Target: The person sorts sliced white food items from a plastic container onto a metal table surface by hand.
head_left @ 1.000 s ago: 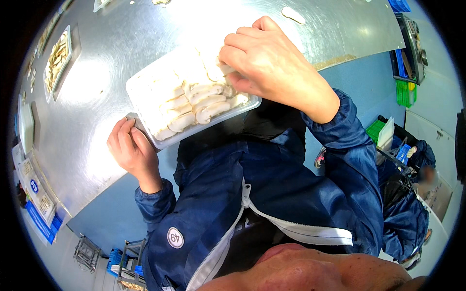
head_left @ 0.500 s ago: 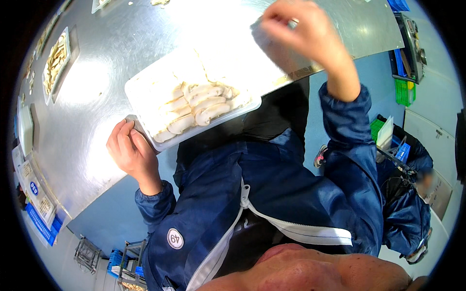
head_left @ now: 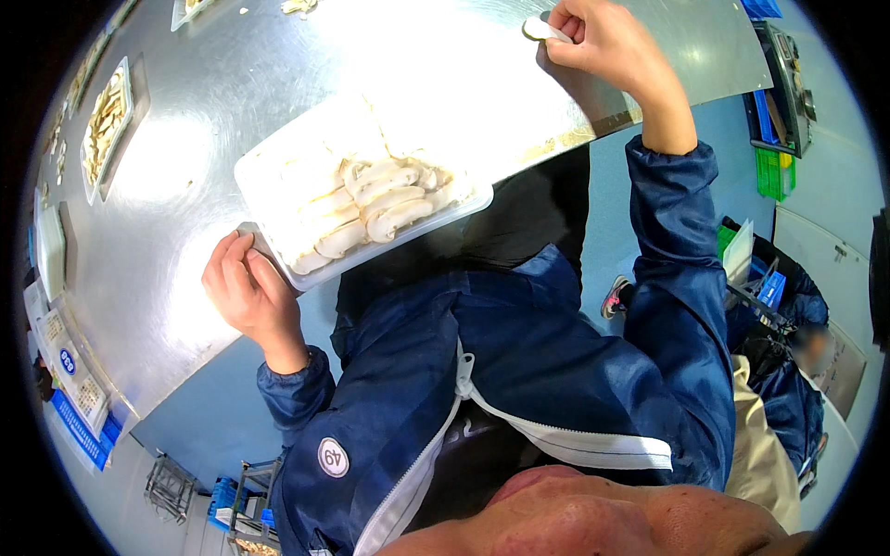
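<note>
A white plastic tray (head_left: 454,215) lies tilted across the near edge of the metal table. Pale mushroom slices (head_left: 394,199) overlap in rows inside it, and glare washes out its far part. My left hand (head_left: 252,298) rests on the tabletop beside the tray's left corner, fingers loosely bent and somewhat apart, holding nothing I can see. Away to the right, my right hand (head_left: 603,46) pinches a white mushroom slice (head_left: 541,31) between thumb and fingers, above the table and apart from the tray.
Another tray of pale slices (head_left: 107,125) sits at the far left, with loose pieces near it. A few scraps (head_left: 298,6) lie at the far edge of view. Past the table's right end stand a dark scale-like device (head_left: 786,88) and a green crate (head_left: 775,174). Another person is at the right.
My right hand has shifted slightly right, and the mushroom slice in its fingers now shows clearly. The tray has slid a little left. Beige clothing has appeared at the right.
</note>
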`<action>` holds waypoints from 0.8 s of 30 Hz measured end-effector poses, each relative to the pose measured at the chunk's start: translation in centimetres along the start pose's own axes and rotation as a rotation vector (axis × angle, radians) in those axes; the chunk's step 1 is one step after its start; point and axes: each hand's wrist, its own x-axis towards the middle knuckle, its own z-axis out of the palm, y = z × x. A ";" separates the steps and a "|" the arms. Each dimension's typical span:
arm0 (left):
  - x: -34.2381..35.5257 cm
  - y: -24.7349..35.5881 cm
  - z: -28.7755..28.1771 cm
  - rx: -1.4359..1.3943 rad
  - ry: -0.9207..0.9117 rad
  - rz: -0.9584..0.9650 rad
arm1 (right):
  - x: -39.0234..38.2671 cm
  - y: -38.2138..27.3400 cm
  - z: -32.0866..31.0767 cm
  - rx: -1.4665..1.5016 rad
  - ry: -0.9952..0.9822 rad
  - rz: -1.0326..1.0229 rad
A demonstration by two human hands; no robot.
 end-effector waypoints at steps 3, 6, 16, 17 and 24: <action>0.1 -0.1 0.3 -0.022 -0.008 0.004 | -1.1 -1.8 -0.3 0.066 0.022 -0.118; -0.4 -0.4 -0.1 0.000 -0.009 -0.002 | -2.3 -5.7 0.8 0.048 0.036 -0.449; -0.1 -0.1 -0.1 0.010 -0.003 0.015 | -4.3 -9.2 3.9 0.118 0.018 -0.629; -0.2 -0.1 -0.1 0.010 -0.002 0.012 | -4.4 -9.3 4.0 0.139 -0.016 -0.623; 0.0 0.0 0.0 0.015 -0.001 0.021 | -4.2 -8.9 4.7 0.141 0.002 -0.630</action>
